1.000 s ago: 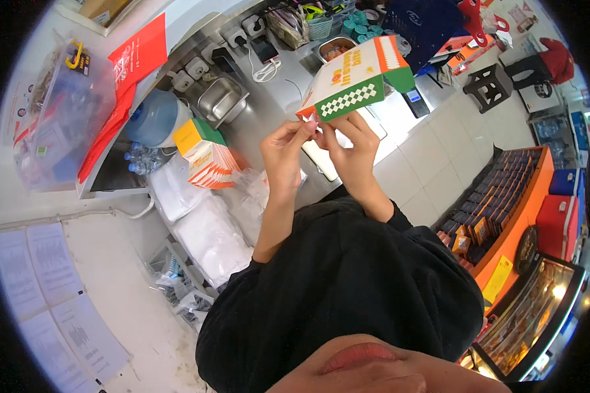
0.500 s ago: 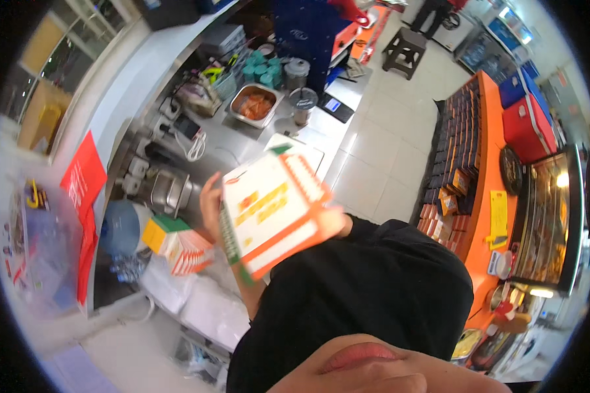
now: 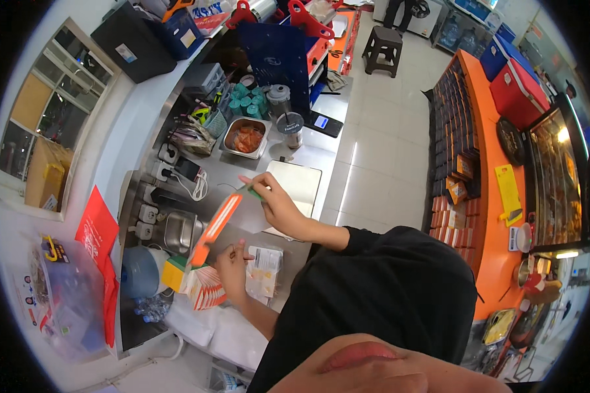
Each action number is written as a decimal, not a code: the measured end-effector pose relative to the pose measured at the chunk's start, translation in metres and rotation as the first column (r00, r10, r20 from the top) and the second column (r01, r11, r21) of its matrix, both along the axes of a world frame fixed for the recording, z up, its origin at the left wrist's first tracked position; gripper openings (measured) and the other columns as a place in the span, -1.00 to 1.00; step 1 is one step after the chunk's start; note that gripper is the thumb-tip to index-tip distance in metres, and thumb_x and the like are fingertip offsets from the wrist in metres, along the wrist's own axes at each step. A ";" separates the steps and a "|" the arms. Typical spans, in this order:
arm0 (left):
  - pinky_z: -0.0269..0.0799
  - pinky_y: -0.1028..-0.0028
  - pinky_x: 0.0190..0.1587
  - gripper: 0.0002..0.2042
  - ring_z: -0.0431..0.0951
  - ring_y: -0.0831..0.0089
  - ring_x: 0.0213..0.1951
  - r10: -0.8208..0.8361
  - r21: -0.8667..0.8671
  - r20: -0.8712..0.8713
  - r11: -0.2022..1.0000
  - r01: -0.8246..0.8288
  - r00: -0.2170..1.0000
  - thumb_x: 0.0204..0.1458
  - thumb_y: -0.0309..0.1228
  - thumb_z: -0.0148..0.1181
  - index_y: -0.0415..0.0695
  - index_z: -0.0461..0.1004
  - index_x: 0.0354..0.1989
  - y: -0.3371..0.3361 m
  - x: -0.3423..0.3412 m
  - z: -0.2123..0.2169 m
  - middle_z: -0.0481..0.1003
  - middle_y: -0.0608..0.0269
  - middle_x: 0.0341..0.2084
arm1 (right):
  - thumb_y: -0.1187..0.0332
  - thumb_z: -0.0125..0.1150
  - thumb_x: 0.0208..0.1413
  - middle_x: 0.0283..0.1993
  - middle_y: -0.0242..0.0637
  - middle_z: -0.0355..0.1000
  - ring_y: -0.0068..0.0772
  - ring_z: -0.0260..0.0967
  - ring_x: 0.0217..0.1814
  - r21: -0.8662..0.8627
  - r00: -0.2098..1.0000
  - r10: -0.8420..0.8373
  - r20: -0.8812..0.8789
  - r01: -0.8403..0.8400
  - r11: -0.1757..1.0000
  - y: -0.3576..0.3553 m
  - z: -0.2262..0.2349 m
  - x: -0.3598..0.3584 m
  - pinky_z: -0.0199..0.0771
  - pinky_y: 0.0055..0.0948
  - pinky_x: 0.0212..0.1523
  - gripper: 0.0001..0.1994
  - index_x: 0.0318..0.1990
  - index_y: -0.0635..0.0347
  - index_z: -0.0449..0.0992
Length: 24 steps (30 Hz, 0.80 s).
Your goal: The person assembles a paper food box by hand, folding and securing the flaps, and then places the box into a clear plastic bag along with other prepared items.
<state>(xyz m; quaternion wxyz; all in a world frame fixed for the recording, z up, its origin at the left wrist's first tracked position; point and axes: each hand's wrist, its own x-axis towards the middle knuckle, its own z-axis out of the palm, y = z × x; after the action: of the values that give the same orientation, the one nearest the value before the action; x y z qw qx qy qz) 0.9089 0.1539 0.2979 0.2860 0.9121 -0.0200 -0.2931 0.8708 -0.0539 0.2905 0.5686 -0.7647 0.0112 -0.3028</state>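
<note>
A flat white-and-orange carton [image 3: 217,224] with green at one end is turned nearly edge-on above the counter. My right hand [image 3: 273,202] is closed on its green upper end. Below and left of it, my left hand [image 3: 232,270] is empty, thumb and fingers apart. That hand is close to the carton's lower end, with a small gap between them. Beside the left hand stands a stack of folded cartons [image 3: 204,287] with green, yellow and orange-striped sides. On its other side, a white printed piece [image 3: 265,265] with orange marks lies on the steel counter.
A metal pan of orange-red food [image 3: 248,137], a lidded cup [image 3: 291,128] and a white board [image 3: 296,187] are on the counter. Sockets and a white cable [image 3: 199,185] line the left side. An orange shelf unit [image 3: 484,131] stands right, across the tiled floor.
The carton has turned from its broad face to edge-on and moved down-left. My left hand has let go of its side and dropped lower; my right hand has come into view.
</note>
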 end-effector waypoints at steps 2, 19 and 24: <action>0.54 0.38 -0.09 -0.71 0.54 0.36 -0.15 0.174 -0.792 0.030 0.605 -0.083 0.984 0.27 -0.36 0.15 -0.35 0.41 0.00 0.004 -0.008 -0.024 0.50 0.12 -0.04 | 0.68 0.02 0.00 -0.01 -0.12 0.29 -0.05 0.28 0.06 -0.156 0.999 0.035 -0.011 -0.036 0.987 0.012 0.008 -0.007 0.34 -0.29 0.05 -0.33 0.32 -0.03 0.33; 0.60 0.48 -0.09 -0.81 0.62 0.39 -0.22 0.607 -0.890 0.199 0.440 -0.117 0.769 0.04 -0.65 0.32 -0.43 0.51 -0.17 -0.021 -0.018 0.007 0.58 0.02 -0.23 | 0.59 0.22 0.02 -0.13 -0.24 0.43 -0.15 0.45 -0.14 0.017 0.972 0.226 0.062 -0.227 0.974 0.017 0.003 -0.015 0.49 -0.35 -0.11 -0.53 0.14 0.05 0.52; 0.63 0.40 -0.11 -0.77 0.63 0.31 -0.22 0.693 -0.905 0.260 0.418 -0.080 0.673 0.06 -0.61 0.33 -0.48 0.50 -0.16 -0.044 -0.021 -0.013 0.58 -0.05 -0.19 | 0.50 0.27 0.07 -0.19 -0.25 0.46 -0.27 0.48 -0.11 -0.110 0.987 0.050 0.155 -0.033 0.993 0.030 0.010 -0.017 0.49 -0.36 -0.12 -0.65 0.05 0.15 0.51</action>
<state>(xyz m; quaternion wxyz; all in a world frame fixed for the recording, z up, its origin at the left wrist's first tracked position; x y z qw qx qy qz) 0.8875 0.1095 0.2845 0.7261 0.6721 -0.0212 0.1436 0.8539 -0.0243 0.3009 0.5322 -0.7678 -0.0657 -0.3506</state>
